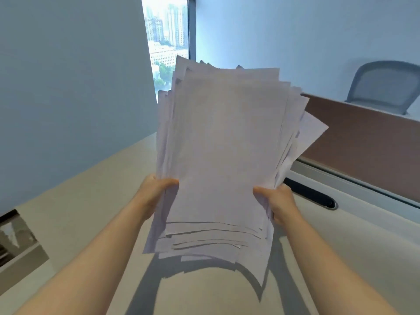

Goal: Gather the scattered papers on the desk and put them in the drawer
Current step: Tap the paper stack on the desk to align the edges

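Observation:
A thick, uneven stack of white papers [222, 155] is held upright above the pale desk [91, 212], its sheets fanned out and misaligned at top and bottom. My left hand [156, 192] grips the stack's left edge, thumb on the front sheet. My right hand [275, 201] grips the right edge the same way. The stack's lower edges hang just above the desk and cast a shadow on it. No drawer can be identified in view.
A dark cable slot [311, 194] lies in the desk behind the stack. A brown partition [363, 142] runs along the right, with a grey office chair [386, 85] beyond it. A window [168, 42] is ahead. A dark gap [16, 237] opens at the desk's left edge.

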Action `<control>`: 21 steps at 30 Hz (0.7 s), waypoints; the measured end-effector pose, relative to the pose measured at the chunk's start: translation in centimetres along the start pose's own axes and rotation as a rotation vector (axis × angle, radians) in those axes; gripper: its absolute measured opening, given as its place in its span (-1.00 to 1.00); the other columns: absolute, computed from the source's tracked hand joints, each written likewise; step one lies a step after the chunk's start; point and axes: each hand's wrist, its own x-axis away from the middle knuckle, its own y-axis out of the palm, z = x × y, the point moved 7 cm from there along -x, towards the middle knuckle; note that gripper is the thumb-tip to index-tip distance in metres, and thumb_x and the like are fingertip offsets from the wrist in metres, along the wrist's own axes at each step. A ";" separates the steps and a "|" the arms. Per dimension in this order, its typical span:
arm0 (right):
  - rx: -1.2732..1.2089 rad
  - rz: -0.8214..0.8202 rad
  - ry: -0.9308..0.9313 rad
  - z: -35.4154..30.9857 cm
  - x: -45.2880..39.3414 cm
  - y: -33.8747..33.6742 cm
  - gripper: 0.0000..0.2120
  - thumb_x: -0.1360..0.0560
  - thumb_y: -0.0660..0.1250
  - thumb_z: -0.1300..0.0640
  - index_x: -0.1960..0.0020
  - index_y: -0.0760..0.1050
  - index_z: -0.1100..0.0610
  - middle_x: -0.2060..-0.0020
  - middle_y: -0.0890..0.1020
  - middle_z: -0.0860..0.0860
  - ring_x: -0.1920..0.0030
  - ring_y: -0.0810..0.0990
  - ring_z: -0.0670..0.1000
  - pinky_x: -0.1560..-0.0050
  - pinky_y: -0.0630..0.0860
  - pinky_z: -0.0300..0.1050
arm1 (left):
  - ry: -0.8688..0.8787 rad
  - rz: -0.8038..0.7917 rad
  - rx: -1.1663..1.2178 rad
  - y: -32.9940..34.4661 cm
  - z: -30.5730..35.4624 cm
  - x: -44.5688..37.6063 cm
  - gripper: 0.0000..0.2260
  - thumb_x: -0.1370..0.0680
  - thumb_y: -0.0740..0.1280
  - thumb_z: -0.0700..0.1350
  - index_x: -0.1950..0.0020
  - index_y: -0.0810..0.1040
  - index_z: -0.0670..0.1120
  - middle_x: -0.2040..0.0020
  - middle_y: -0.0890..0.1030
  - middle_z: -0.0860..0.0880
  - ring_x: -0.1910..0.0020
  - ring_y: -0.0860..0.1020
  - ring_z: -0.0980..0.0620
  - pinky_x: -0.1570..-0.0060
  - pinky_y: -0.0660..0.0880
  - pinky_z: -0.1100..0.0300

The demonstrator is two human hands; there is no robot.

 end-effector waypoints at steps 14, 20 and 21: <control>0.067 -0.098 -0.052 -0.7 -0.2 2.8 -0.54 -0.34 0.40 0.39 -0.21 0.44 0.22 -0.04 0.57 0.08 -0.10 0.50 0.12 -0.18 0.39 -0.04 | 0.062 -0.173 0.092 -0.3 1.4 -1.8 -0.74 -0.34 0.40 -0.41 0.01 0.55 -0.21 0.23 0.61 -0.05 0.18 0.55 -0.07 0.11 0.52 0.10; -0.034 0.019 -0.096 -2.0 -1.4 2.7 -0.60 -0.34 0.41 0.36 -0.15 0.44 0.29 -0.01 0.59 0.14 -0.09 0.54 0.20 -0.26 0.43 0.12 | 0.122 -0.125 0.129 0.0 2.3 -4.0 -0.68 -0.43 0.31 -0.41 -0.17 0.50 -0.28 0.15 0.58 -0.07 0.13 0.54 -0.09 0.01 0.47 0.05; -0.041 0.025 -0.121 -2.5 -1.5 2.6 -0.65 -0.33 0.41 0.39 -0.10 0.46 0.27 0.04 0.60 0.12 -0.10 0.54 0.20 -0.24 0.44 0.09 | 0.141 -0.134 0.130 0.0 2.7 -4.2 -0.67 -0.42 0.32 -0.42 -0.18 0.50 -0.29 0.15 0.58 -0.07 0.11 0.54 -0.09 0.00 0.46 0.05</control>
